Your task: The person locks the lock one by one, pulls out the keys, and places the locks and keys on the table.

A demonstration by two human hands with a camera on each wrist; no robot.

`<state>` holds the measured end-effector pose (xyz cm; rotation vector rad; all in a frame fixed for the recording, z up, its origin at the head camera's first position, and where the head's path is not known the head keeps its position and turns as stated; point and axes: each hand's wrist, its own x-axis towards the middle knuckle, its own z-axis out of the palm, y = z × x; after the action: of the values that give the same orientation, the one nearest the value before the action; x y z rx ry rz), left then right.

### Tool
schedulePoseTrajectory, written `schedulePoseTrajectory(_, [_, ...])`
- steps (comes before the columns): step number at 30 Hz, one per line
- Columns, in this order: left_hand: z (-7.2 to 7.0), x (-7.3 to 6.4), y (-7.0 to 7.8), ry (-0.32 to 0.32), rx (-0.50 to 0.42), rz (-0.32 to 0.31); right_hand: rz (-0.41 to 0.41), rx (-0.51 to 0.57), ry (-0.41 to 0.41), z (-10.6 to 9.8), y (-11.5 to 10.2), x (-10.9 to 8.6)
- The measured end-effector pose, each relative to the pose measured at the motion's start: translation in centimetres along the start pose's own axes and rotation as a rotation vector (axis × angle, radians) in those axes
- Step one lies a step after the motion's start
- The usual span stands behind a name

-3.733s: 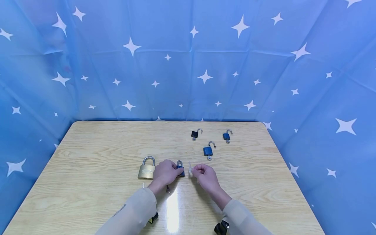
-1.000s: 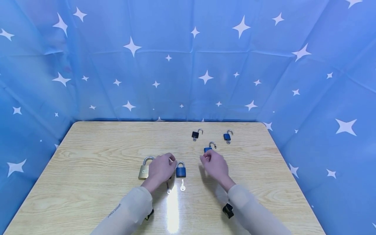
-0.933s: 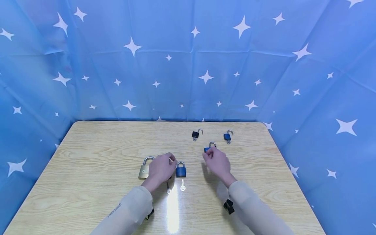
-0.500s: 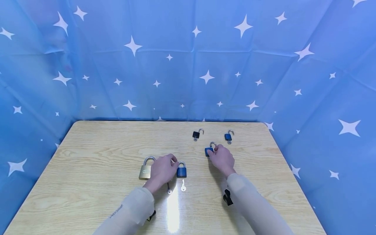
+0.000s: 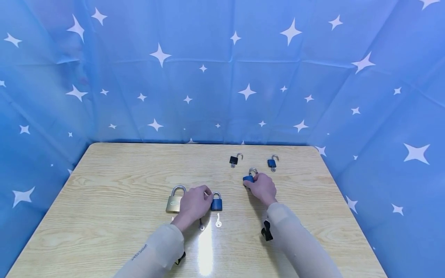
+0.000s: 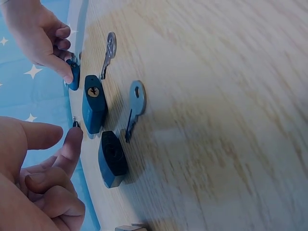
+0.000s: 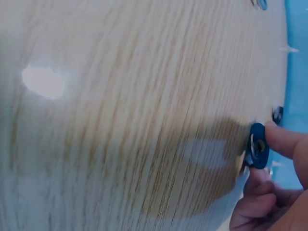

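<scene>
Head view: The right hand [image 5: 263,187] is at the far side of the tabletop [image 5: 121,173], its thumb and fingers on the held blue padlock [image 5: 248,179], which sits at the hand's 10 o'clock. That padlock's shackle extends toward 1 o'clock. From it, a black padlock [image 5: 233,160] lies between 10 and 11 o'clock and a small blue padlock [image 5: 272,163] at 2 o'clock, both with shackles open. The left hand [image 5: 196,201] is nearer the person, between a brass padlock [image 5: 173,204] at its 9 o'clock and a closed blue padlock [image 5: 216,205] at its 3 o'clock. A pale key [image 5: 218,221] lies at the closed one's 6 o'clock; a second key [image 5: 201,227] at its 7 o'clock.

Left wrist view: Left thumb and index finger are apart, remaining fingers curled, nothing between them. A dark padlock [image 6: 112,159] stands near that hand, between 5 and 6 o'clock from the closed blue padlock. At the frame's 11 o'clock, the right hand grips the held blue padlock.

Right wrist view: Right thumb and fingers pinch the held blue padlock at opposite edges, near the frame's 4 o'clock. A dark object [image 7: 278,115] at its 1 o'clock is too blurred to identify.
</scene>
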<state>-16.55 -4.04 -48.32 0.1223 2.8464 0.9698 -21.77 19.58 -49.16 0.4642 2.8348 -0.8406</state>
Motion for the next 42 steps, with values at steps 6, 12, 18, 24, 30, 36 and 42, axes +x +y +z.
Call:
schedulePoseTrajectory(6, [0.0, 0.0, 0.0, -0.016, -0.024, -0.003, -0.004, 0.064, -0.024, 0.0, 0.0, 0.1])
schedulePoseTrajectory(12, [0.0, 0.1, 0.0, -0.019, -0.028, 0.013, 0.012, 0.097, -0.014, 0.2, 0.0, -0.2])
schedulePoseTrajectory(18, [-0.4, 0.2, 0.3, -0.019, -0.046, 0.032, -0.006, 0.2, -0.027, 0.7, 0.1, -0.6])
schedulePoseTrajectory(24, [-1.4, 0.9, 1.4, 0.016, 0.014, 0.105, 0.015, 0.461, -0.124, 0.9, -0.7, -1.6])
schedulePoseTrajectory(30, [-2.1, 2.1, 3.5, 0.008, 0.028, 0.147, 0.02, 0.595, -0.187, 1.4, -1.9, -2.8])
schedulePoseTrajectory(36, [-2.1, 3.3, 5.6, 0.06, 0.057, 0.177, 0.014, 0.653, -0.16, 1.7, -2.6, -3.9])
schedulePoseTrajectory(42, [-1.4, 3.9, 7.6, 0.057, 0.084, 0.163, 0.002, 0.663, -0.107, 2.3, -3.1, -4.6])
